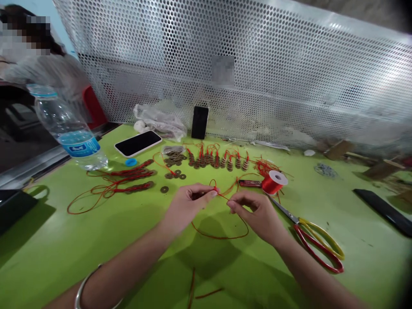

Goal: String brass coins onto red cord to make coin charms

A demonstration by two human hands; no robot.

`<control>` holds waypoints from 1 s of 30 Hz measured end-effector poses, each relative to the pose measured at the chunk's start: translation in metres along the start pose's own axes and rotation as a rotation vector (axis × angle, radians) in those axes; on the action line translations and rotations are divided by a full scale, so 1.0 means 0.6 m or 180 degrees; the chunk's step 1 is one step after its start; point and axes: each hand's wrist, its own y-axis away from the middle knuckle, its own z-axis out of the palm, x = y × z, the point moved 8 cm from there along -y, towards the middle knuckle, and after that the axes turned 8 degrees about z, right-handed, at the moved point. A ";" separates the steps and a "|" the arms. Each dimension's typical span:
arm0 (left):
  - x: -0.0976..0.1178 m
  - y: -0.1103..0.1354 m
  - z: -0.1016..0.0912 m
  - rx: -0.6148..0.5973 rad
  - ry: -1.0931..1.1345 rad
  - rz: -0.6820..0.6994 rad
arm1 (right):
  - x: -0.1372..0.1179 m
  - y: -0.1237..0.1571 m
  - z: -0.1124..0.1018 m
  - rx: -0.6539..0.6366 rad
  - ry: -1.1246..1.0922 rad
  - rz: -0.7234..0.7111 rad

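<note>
My left hand (195,199) pinches a red cord (222,238) near a small knot with a loop standing above the fingertips. A short way to the right, my right hand (251,210) is closed on the same cord, which runs taut between both hands. The rest of the cord curves down over the green table below them. Just beyond the hands lie loose round coins (164,189) with holes. A row of coin stacks (209,161) tied with red cord stands farther back. Right of my right hand is a spool of red thread (273,183).
Scissors (309,234) with red and yellow handles lie at the right. Corded coin strings (131,180), a white-edged phone (138,143) and a water bottle (74,133) are at the left. Another phone (200,122) leans by the perforated metal screen (257,86). A person sits at the far left.
</note>
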 end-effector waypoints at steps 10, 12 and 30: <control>-0.015 -0.005 -0.013 0.0067 -0.0538 -0.0115 | 0.007 0.012 -0.006 -0.0441 0.0177 0.0094; -0.014 -0.003 -0.008 -0.0065 -0.0695 -0.0084 | 0.008 0.013 0.004 -0.0731 0.0158 0.0172; -0.001 0.035 0.041 -0.0529 -0.0406 -0.0275 | 0.064 0.010 0.051 -0.0977 -0.2467 0.1287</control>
